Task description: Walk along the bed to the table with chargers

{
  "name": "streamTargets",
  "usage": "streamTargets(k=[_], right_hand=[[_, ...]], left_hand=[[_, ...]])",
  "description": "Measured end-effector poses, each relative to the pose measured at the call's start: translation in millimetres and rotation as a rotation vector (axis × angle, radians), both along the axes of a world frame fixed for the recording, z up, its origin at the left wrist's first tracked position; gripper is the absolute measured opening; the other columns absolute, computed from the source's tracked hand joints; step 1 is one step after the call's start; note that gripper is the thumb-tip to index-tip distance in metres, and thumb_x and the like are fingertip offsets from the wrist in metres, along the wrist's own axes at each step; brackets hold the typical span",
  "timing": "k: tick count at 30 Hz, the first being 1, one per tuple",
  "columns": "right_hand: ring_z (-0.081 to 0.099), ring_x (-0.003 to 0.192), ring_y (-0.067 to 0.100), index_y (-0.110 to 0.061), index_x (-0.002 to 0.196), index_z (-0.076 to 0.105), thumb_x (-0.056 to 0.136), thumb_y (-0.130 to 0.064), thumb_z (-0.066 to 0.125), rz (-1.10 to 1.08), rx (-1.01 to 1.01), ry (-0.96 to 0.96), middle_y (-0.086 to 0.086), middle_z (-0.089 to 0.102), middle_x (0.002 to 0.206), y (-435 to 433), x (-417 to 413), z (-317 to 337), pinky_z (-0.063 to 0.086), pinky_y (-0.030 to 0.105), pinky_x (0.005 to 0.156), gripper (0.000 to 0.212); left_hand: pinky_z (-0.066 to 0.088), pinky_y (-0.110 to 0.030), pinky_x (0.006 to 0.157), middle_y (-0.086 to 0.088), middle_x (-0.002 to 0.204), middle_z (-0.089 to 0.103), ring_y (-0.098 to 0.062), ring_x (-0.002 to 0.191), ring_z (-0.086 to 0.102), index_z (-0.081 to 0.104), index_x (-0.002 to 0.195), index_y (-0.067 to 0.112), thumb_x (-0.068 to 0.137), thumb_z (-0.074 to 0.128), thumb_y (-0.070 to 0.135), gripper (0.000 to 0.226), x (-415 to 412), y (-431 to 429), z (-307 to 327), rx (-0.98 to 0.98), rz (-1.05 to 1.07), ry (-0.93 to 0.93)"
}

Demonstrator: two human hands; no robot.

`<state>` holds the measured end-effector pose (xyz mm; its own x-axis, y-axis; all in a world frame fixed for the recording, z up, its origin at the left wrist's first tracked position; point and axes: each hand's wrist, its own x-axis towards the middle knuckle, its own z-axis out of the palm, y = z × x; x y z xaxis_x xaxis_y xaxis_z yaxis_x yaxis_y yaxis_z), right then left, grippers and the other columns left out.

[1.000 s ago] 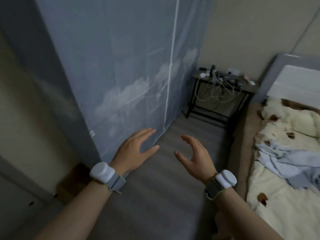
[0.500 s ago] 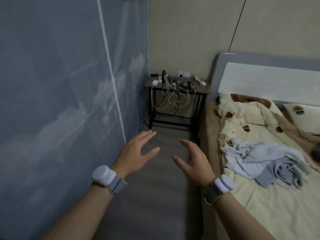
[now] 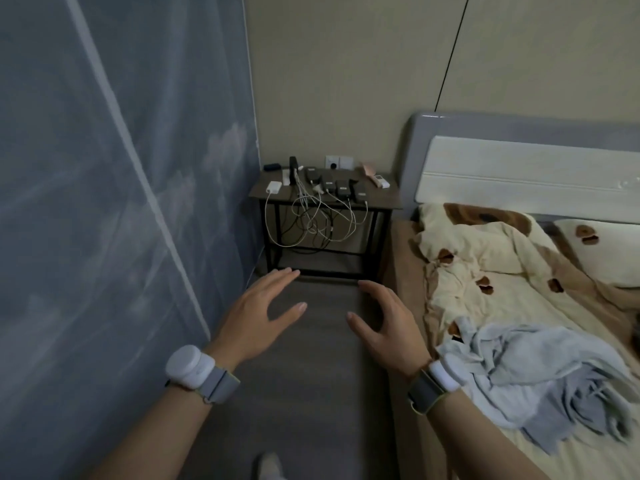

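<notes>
Left hand out in front over the floor, palm down, fingers straight and loosely spread, holding nothing, just beside the blue-grey curtain with its faint cloud print. Right hand level with it and a short way apart, palm turned inward, fingers a little bent and spread, thumb out, likewise holding nothing. White band on each wrist. Nearest to the right hand, a crumpled pale grey garment, lying on the bed just to that hand's right, not touched. Beyond the garment, a rumpled cream quilt with brown patches, bunched toward the grey and white headboard, and a pillow at the far right. Ahead of both hands, against the beige wall, a small dark counter on a black frame, carrying a row of black chargers and a white plug block, with white and black cables hanging tangled over its front edge. Wall socket just above it.
</notes>
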<state>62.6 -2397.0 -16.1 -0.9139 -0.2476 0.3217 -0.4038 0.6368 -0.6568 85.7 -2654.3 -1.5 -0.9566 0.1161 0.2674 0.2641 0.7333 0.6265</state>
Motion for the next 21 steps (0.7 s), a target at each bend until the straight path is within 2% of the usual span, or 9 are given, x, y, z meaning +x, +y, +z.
streamTargets(k=[3, 7, 12, 15, 18, 21], right_hand=[[0.054, 0.12, 0.008, -0.021, 0.136, 0.051, 0.087, -0.043, 0.068, -0.019, 0.011, 0.024, -0.004, 0.058, 0.13, -17.9, -61.3, -1.2, 0.042, 0.023, 0.101, 0.056], [0.053, 0.119, 0.007, -0.021, 0.137, 0.051, 0.088, -0.042, 0.068, -0.04, 0.047, 0.012, -0.005, 0.058, 0.129, -46.0, -141.5, 6.4, 0.035, 0.012, 0.098, 0.056], [0.05, 0.116, 0.001, -0.022, 0.134, 0.053, 0.087, -0.04, 0.07, -0.107, 0.026, 0.026, -0.011, 0.055, 0.125, -66.1, -241.7, 21.3, 0.026, -0.001, 0.094, 0.053], [0.053, 0.115, 0.004, -0.023, 0.133, 0.054, 0.086, -0.039, 0.071, -0.136, 0.018, 0.009, -0.013, 0.054, 0.123, -67.2, -285.4, 18.5, 0.025, -0.002, 0.093, 0.052], [0.054, 0.117, 0.006, -0.022, 0.134, 0.053, 0.086, -0.042, 0.07, -0.148, 0.02, -0.017, -0.008, 0.058, 0.127, -66.7, -334.9, 12.3, 0.027, 0.0, 0.095, 0.054], [0.053, 0.12, 0.008, -0.021, 0.137, 0.051, 0.087, -0.042, 0.069, -0.149, 0.04, -0.026, -0.004, 0.058, 0.131, -63.0, -383.8, 7.1, 0.033, 0.01, 0.096, 0.057]], left_hand=[[0.022, -0.03, 0.117, 0.015, 0.156, 0.034, -0.002, 0.146, 0.023, 0.038, 0.148, 0.037, 0.087, 0.05, 0.066, 0.068, -70.1, -17.8, -7.8, 0.03, -0.033, 0.025], [0.026, -0.033, 0.117, 0.014, 0.155, 0.037, -0.002, 0.145, 0.025, 0.04, 0.147, 0.037, 0.084, 0.047, 0.069, 0.071, -156.1, -43.1, -7.5, 0.051, -0.045, 0.02], [0.027, -0.03, 0.115, 0.018, 0.155, 0.036, 0.0, 0.145, 0.024, 0.04, 0.147, 0.037, 0.088, 0.05, 0.065, 0.067, -275.5, -65.0, 12.5, 0.023, -0.093, 0.016], [0.025, -0.026, 0.113, 0.02, 0.155, 0.034, 0.001, 0.145, 0.023, 0.039, 0.148, 0.039, 0.089, 0.052, 0.061, 0.064, -324.1, -65.5, 15.7, -0.001, -0.12, 0.018], [0.025, -0.026, 0.112, 0.019, 0.155, 0.035, 0.001, 0.144, 0.024, 0.039, 0.147, 0.039, 0.088, 0.053, 0.061, 0.064, -374.6, -66.0, 9.4, -0.003, -0.119, -0.007], [0.025, -0.027, 0.113, 0.019, 0.155, 0.035, 0.0, 0.144, 0.024, 0.04, 0.147, 0.039, 0.089, 0.053, 0.06, 0.063, -420.5, -64.8, 3.8, -0.015, -0.11, -0.013]])
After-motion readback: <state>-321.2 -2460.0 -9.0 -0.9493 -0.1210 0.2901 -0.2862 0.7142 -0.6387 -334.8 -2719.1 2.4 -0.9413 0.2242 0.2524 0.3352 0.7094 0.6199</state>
